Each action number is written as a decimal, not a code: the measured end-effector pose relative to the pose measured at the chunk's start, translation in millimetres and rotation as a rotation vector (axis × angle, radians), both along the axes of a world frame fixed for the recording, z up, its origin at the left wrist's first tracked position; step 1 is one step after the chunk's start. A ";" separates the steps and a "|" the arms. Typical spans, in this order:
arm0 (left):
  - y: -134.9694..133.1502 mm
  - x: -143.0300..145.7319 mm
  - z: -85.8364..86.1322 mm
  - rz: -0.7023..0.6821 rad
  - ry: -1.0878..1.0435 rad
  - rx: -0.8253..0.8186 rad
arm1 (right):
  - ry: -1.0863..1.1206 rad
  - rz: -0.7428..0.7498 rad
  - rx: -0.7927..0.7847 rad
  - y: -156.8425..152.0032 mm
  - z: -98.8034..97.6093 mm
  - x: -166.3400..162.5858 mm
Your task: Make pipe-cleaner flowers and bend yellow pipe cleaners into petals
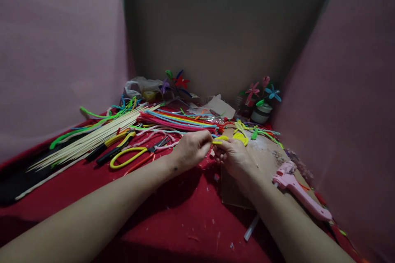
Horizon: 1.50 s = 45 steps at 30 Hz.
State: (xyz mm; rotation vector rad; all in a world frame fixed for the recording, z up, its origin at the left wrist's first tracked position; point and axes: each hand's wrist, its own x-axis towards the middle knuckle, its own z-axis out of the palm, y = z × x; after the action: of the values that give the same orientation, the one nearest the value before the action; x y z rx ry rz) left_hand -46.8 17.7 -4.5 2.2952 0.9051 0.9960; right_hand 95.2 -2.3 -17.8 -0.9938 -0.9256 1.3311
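Note:
My left hand [191, 149] and my right hand [233, 157] meet at the middle of a red cloth [173, 222]. Both pinch a short yellow pipe cleaner [220, 139] between their fingertips, one at each end. Just beyond the hands lie bent yellow pipe cleaner pieces [240, 135] on a cardboard sheet [265, 156]. A bundle of coloured pipe cleaners [177, 121] lies behind my left hand.
Bamboo skewers [92, 139], yellow-handled scissors [135, 154] and pliers [112, 148] lie at the left. A pink glue gun [300, 191] rests at the right. Pipe cleaner flowers in a small pot [261, 109] and more flowers [175, 82] stand at the back by cardboard walls.

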 end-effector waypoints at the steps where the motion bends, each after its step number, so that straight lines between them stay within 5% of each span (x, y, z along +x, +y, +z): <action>1: 2.2 -0.2 2.6 -0.022 -0.114 -0.229 | -0.027 -0.012 0.032 -1.2 2.2 -0.2; 5: 12.9 -4.8 6.1 -0.246 -0.323 -0.931 | -0.212 -0.063 0.138 -6.0 7.5 -1.8; 11: 15.8 -9.4 6.0 -0.294 -0.372 -1.177 | -0.544 -0.155 0.320 -8.5 3.2 -1.4; 15: 9.2 -2.9 7.5 -0.177 -0.313 -0.984 | -0.679 -0.215 0.369 -11.3 3.6 -1.8; 19: -0.6 2.3 4.9 0.084 0.016 -0.248 | -0.691 -0.263 0.352 -14.3 6.1 -5.0; 22: -7.7 2.5 -1.6 0.164 0.346 0.346 | -0.476 -0.188 0.257 -13.0 5.6 -6.6; 25: -11.5 2.3 -7.9 0.125 0.525 0.635 | -0.141 -0.052 0.066 -8.5 3.0 -6.2; 29: -7.8 2.5 -3.6 0.153 0.433 0.534 | -0.016 -0.042 -0.034 -4.1 2.7 -4.1; 32: -0.9 1.1 8.8 0.084 0.179 0.086 | -0.096 -0.091 -0.029 -5.4 7.8 -3.1; 35: 4.8 -1.3 16.7 -0.148 -0.024 -0.381 | -0.173 -0.092 0.011 -8.3 12.4 -2.9; 38: 7.6 -2.0 13.3 -0.249 -0.059 -0.622 | -0.250 -0.082 0.093 -9.2 12.3 -3.0; 41: 7.2 0.1 5.0 -0.124 0.036 -0.547 | -0.363 -0.143 0.135 -8.0 9.1 -2.7; 45: 3.5 3.8 -0.1 0.073 0.137 -0.071 | -0.290 -0.171 0.090 -6.4 6.9 -1.5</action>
State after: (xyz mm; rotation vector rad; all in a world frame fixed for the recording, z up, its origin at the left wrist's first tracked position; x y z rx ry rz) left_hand -43.0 21.2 -4.6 2.3069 1.0694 0.8298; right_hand 93.7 -8.7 -10.9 -1.1880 -1.0816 1.0101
